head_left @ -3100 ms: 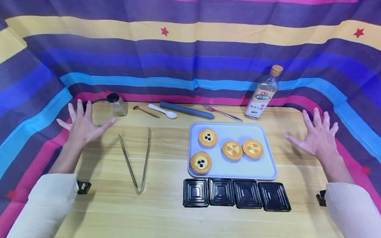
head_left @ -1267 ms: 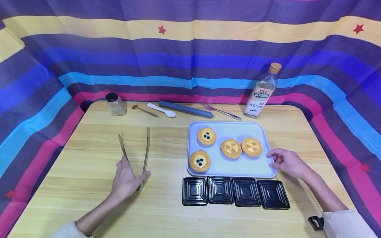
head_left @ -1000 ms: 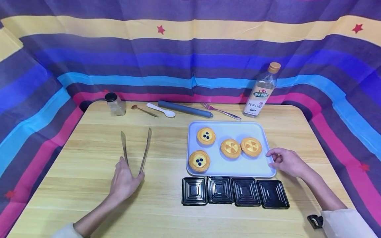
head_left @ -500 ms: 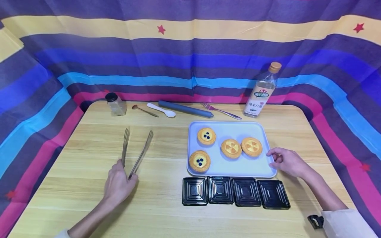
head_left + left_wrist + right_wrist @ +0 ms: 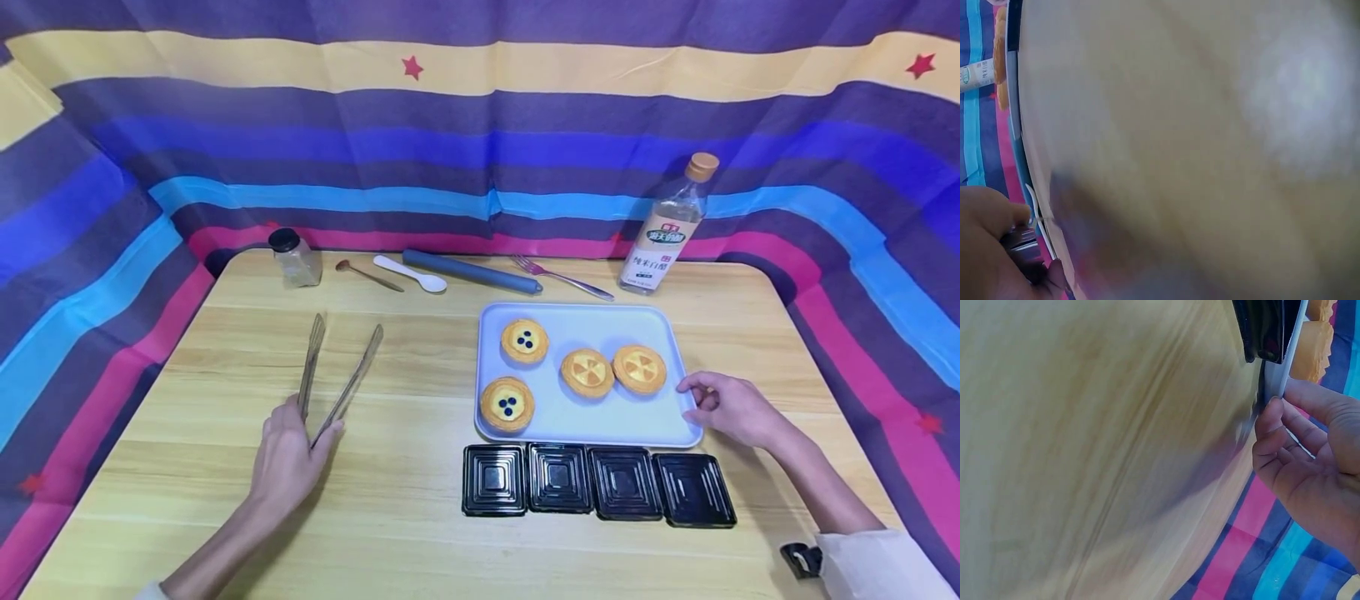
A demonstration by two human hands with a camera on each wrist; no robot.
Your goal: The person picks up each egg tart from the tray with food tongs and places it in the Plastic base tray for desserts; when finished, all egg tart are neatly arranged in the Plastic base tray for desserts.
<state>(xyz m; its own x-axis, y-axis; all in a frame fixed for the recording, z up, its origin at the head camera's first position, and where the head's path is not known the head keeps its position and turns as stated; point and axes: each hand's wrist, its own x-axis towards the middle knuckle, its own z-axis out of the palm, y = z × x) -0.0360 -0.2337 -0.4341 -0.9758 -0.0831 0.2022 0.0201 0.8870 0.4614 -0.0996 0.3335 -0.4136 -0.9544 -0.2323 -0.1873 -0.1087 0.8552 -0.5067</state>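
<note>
My left hand [image 5: 288,462] grips metal tongs [image 5: 311,367] near their bend, the two arms spread apart and pointing toward the back of the table. In the left wrist view, a shiny strip of the tongs [image 5: 1025,240] shows between the fingers. At the far side, my right hand [image 5: 738,410] pinches the right edge of a pale lilac tray [image 5: 637,427]; the right wrist view has thumb and finger on its rim [image 5: 1277,378]. On that tray lie two tarts with dark berries [image 5: 525,342] and two with a wedge pattern [image 5: 587,372].
Several black square plastic trays [image 5: 494,478] line up before the lilac tray. Along the back lie a jar [image 5: 298,265], small wooden-headed spoon [image 5: 371,275], white spoon [image 5: 412,273], grey-blue rod [image 5: 472,272] and fork [image 5: 564,277]. A vinegar bottle [image 5: 660,242] stands near the striped cloth [image 5: 495,150].
Both hands came down from spread, empty poses. The left took hold of the tongs, drew their arms closer together and shifted them slightly toward me. The right took the tray's edge and has stayed there.
</note>
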